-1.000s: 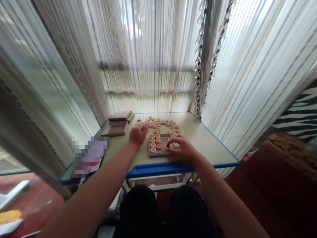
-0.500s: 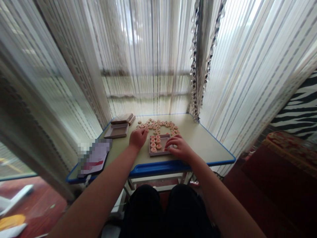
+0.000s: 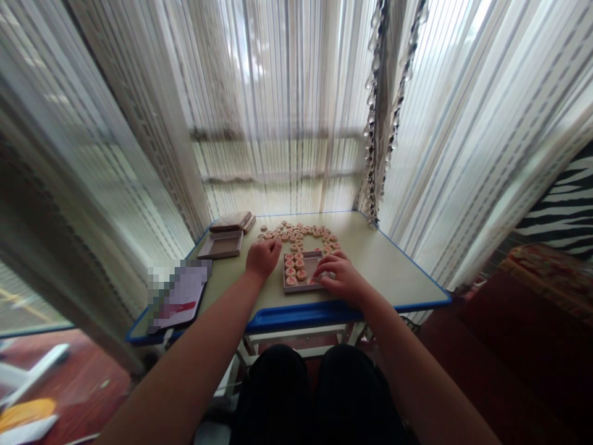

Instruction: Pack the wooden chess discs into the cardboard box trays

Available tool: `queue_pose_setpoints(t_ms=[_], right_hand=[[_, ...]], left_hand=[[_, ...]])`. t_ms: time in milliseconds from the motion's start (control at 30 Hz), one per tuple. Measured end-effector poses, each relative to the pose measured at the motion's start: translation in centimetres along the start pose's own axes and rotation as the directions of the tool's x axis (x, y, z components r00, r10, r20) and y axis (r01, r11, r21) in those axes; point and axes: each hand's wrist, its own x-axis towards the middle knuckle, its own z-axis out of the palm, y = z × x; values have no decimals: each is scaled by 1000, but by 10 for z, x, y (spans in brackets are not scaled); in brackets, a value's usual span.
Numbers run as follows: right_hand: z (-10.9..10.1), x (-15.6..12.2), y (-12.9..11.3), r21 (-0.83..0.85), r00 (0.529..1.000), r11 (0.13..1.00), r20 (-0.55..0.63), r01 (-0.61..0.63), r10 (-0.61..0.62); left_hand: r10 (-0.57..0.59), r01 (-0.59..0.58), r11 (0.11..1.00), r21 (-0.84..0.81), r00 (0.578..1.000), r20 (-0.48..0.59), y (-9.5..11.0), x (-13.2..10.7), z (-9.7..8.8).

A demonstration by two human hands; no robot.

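Round wooden Chinese chess pieces with red characters stand in two columns along the left side of a shallow open box (image 3: 307,288). One more chess piece (image 3: 311,281) lies at the box's near edge, right of the columns. Over the box's right part hovers my right hand (image 3: 340,278), fingers curved and apart, fingertips just beside that piece; whether they touch it I cannot tell. My left hand (image 3: 263,256) is closed in a fist left of the box, by the loose pieces; anything inside it is hidden. A spread of loose chess pieces (image 3: 285,238) lies behind the box.
An empty shallow box tray (image 3: 221,245) sits at the table's left, in front of a folded board or book (image 3: 231,221). A blurred tablet-like thing (image 3: 183,296) lies at the front left corner. Striped string curtains (image 3: 287,123) hang around the table.
The view has shifted slightly, so the table sits a little further right. My right fingertips have eased slightly off the piece at the near edge. My left fist stays about where it was.
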Motion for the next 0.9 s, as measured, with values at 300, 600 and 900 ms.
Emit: queue_pose_setpoints(t_ms=[300,600,900], right_hand=[[0,0,-2,3,1000,1000,4,-13,13],[-1,0,-3,4,998,999,48,36,-37],[-3,2,-7,23,991,998,120,61,-64]], left_hand=[[-5,5,1000,11,1000,20,2,-1,-2],[22,-22,1000,18,1000,14,5,-2,-3],[16,-17,999,34,999,33,4,0,-2]])
